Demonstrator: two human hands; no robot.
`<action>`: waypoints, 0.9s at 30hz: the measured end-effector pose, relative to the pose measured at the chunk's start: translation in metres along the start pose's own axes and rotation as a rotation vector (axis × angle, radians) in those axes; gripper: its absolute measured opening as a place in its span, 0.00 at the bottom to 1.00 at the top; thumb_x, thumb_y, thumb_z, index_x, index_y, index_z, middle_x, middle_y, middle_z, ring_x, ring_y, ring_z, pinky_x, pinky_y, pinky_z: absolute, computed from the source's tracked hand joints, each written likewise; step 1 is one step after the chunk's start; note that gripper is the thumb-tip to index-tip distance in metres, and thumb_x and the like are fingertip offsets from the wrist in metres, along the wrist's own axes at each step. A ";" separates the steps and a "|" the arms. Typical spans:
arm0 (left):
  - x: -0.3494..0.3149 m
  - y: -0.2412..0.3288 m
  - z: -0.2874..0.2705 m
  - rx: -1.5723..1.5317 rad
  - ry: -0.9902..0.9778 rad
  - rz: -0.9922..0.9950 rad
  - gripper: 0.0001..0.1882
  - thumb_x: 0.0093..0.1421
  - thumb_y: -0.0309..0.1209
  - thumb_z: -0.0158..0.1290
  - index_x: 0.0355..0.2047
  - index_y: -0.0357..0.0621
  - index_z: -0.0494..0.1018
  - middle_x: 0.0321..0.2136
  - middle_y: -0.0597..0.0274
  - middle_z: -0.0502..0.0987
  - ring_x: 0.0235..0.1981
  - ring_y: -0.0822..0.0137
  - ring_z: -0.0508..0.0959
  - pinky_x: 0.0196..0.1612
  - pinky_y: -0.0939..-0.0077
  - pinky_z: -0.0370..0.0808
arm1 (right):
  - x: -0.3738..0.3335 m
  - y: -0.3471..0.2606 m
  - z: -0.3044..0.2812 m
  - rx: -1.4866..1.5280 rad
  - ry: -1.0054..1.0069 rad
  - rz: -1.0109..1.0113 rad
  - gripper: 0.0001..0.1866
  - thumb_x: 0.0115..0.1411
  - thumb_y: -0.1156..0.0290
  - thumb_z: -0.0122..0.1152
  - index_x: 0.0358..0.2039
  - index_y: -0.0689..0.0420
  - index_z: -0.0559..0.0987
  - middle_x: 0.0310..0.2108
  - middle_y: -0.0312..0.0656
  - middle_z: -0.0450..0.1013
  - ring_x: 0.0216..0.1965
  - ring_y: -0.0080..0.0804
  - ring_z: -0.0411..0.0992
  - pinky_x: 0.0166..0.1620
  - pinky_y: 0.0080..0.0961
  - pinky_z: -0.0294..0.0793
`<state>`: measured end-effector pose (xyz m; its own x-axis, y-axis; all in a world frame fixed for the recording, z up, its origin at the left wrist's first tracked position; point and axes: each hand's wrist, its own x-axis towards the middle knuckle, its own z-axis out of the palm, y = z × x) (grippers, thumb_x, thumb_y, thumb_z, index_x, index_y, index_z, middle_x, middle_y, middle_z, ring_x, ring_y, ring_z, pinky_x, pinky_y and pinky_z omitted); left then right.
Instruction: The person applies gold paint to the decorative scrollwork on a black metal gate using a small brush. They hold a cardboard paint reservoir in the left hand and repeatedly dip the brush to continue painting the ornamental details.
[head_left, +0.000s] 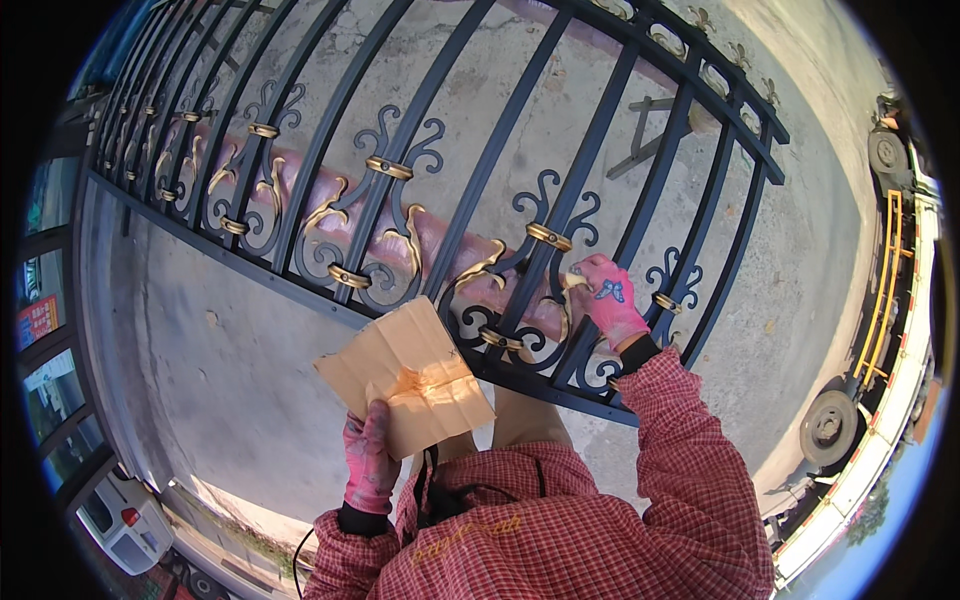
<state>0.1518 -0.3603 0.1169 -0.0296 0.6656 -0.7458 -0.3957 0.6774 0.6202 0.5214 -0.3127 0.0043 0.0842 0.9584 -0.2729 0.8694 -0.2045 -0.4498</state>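
Observation:
My left hand (370, 460), in a pink glove, grips a creased piece of brown cardboard (365, 362) by its near edge. Shiny gold paint (415, 385) is smeared across the cardboard's middle. A dark metal fence panel (250, 263) with scrolls lies in front of me. My right hand (608, 295), in a pink glove with a blue butterfly shape, is closed at a gold leaf ornament (572, 282) on the panel's right part. Whatever its fingers may hold is hidden. Gold collars (549, 237) and other gold leaves (412, 240) show along the scrollwork.
Under the panel runs a long pinkish, plastic-looking strip (450, 245) on the concrete ground (230, 335). A dark metal support (640, 150) shows beneath the bars at the upper right. Far right stands a truck with wheels (828, 427); a white vehicle (130, 525) is at lower left.

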 end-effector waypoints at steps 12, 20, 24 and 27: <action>-0.019 -0.010 0.014 -0.034 0.040 0.027 0.24 0.61 0.38 0.52 0.53 0.39 0.62 0.44 0.59 0.72 0.42 0.68 0.75 0.42 0.73 0.76 | -0.001 0.008 -0.009 0.102 0.118 0.036 0.15 0.44 0.75 0.62 0.36 0.54 0.79 0.37 0.41 0.73 0.38 0.43 0.73 0.40 0.31 0.73; -0.034 -0.030 0.010 -0.093 0.061 0.057 0.24 0.61 0.38 0.52 0.53 0.40 0.61 0.46 0.58 0.71 0.44 0.67 0.74 0.45 0.71 0.76 | -0.010 0.012 -0.005 -0.129 -0.019 -0.202 0.15 0.42 0.72 0.60 0.35 0.51 0.78 0.35 0.38 0.73 0.41 0.41 0.69 0.47 0.37 0.64; -0.043 -0.038 0.005 -0.126 0.107 0.031 0.22 0.61 0.35 0.52 0.53 0.40 0.62 0.46 0.60 0.71 0.43 0.68 0.75 0.44 0.72 0.76 | -0.013 0.013 -0.013 -0.028 0.202 -0.125 0.15 0.40 0.72 0.62 0.34 0.52 0.78 0.35 0.37 0.73 0.40 0.41 0.69 0.46 0.36 0.64; -0.046 -0.042 0.000 -0.148 0.102 0.046 0.22 0.61 0.35 0.51 0.53 0.40 0.62 0.46 0.60 0.71 0.44 0.68 0.74 0.45 0.71 0.75 | -0.034 0.002 -0.007 -0.004 0.165 -0.161 0.16 0.39 0.72 0.63 0.33 0.52 0.78 0.35 0.37 0.73 0.40 0.41 0.69 0.46 0.36 0.64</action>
<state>0.1697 -0.4194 0.1254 -0.1407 0.6545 -0.7429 -0.5222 0.5884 0.6173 0.5239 -0.3444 0.0181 0.0222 0.9982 -0.0551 0.8801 -0.0456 -0.4725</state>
